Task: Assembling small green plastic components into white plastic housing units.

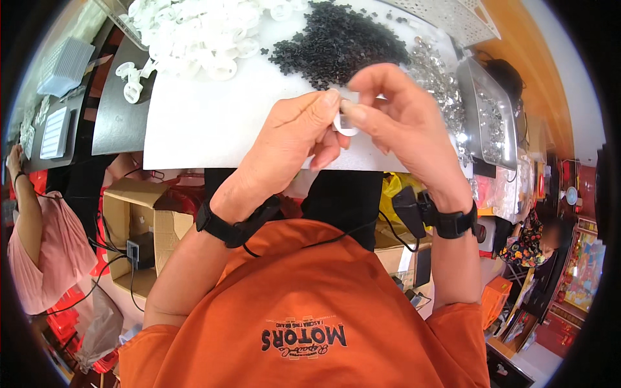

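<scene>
Over the near edge of a white work board (194,123), my left hand (294,132) pinches a small round white plastic part (346,129). My right hand (404,116) meets it from the other side, thumb and forefinger close to the top of the part and slightly blurred. Whether the right fingers hold a small piece is hidden. Just beyond my hands lies a heap of small black cross-shaped pieces (336,42). White plastic parts (200,32) of a similar kind are piled to the far left. Small shiny metal pieces (440,77) spread beside my right hand.
A clear tray (488,116) with more metal pieces stands at the right edge. A few white parts (132,84) lie on the dark table to the left. Below are an open cardboard box (132,200) and cables. Another person (52,252) works at far left.
</scene>
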Available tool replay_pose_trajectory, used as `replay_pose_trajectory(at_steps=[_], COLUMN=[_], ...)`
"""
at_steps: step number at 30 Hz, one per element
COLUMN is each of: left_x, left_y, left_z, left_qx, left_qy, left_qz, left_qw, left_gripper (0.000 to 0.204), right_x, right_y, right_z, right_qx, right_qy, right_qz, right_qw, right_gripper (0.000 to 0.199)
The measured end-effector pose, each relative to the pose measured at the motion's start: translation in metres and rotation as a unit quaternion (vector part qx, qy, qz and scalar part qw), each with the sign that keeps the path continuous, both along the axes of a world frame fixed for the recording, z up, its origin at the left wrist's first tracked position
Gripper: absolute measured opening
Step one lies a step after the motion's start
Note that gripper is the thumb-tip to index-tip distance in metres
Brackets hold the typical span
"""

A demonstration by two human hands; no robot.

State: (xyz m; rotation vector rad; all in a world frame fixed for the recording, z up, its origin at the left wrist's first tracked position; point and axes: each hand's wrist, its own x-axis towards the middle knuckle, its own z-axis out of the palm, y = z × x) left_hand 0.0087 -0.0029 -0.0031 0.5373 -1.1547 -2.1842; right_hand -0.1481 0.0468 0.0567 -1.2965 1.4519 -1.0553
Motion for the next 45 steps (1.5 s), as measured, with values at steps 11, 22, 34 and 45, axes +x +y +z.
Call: replay_pose_trajectory(at_steps=[11, 22, 34, 45], left_x=[-0.004, -0.004, -0.005, -0.009], left_y=[0.002, 0.005, 0.007, 0.004], left_z=[-0.002, 0.008, 0.007, 0.008], left_qx=[-0.07, -0.104, -0.113, -0.121], left_qy=[-0.016, -0.068, -0.074, -0.112], left_qz=[-0.006, 0.014, 0.029, 0.017], left_qw=[0.997, 0.992, 0.99, 0.986], left_gripper=[0.029, 0.026, 0.025, 0.025], right_x=[-0.009, -0.009, -0.011, -0.011], right_y=[0.017, 0.02, 0.024, 0.026], right_z=[-0.018, -0.026, -0.031, -0.032], right_qx=[-0.015, -0.022, -0.024, -0.013], right_qy=[0.118, 0.073, 0.047, 0.036], right_qz=[-0.014, -0.023, -0.022, -0.037], right_qw=[0.993, 0.997, 0.998, 0.999], right_gripper=[0.025, 0.024, 0.024, 0.023])
